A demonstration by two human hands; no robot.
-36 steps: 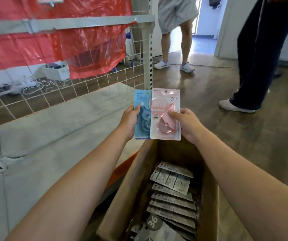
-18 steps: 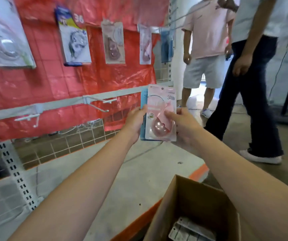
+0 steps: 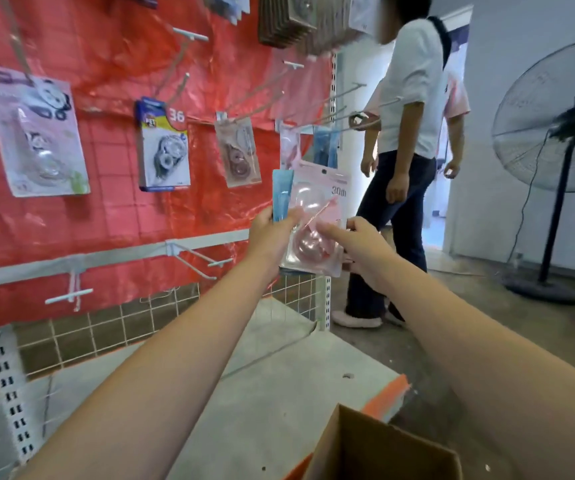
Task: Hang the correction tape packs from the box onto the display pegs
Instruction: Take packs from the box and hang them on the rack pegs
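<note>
- The left hand (image 3: 268,233) pinches two packs together: a pink clear-blister correction tape pack marked 30m (image 3: 317,216) in front and a narrow blue card-backed pack (image 3: 282,194) behind it, both held up in front of the red plastic-backed display wall (image 3: 113,188), near the pegs but on none of them.
- The right hand (image 3: 355,247) is at the pink pack's right edge, with one finger laid out across the blister; whether the other fingers grip the pack's back I cannot tell.
- Risk: pulling the pink pack free may loosen the pinch on the blue one, so that it slips and falls to the grey shelf base (image 3: 279,375) rather than into the brown cardboard box (image 3: 376,452).
- Risk: the small hang hole at the pink pack's top must meet the tip of a thin white wire peg (image 3: 339,95); a tilted pack would likely miss, or bend its card.
- Risk: several pegs already carry stock, such as the blue-and-white pack marked 36 (image 3: 163,147); hanging on the wrong one would mix the colours.
- A person in a white shirt and dark trousers (image 3: 407,133) stands just beside the right-hand pegs, so a reach there might bump them.
</note>
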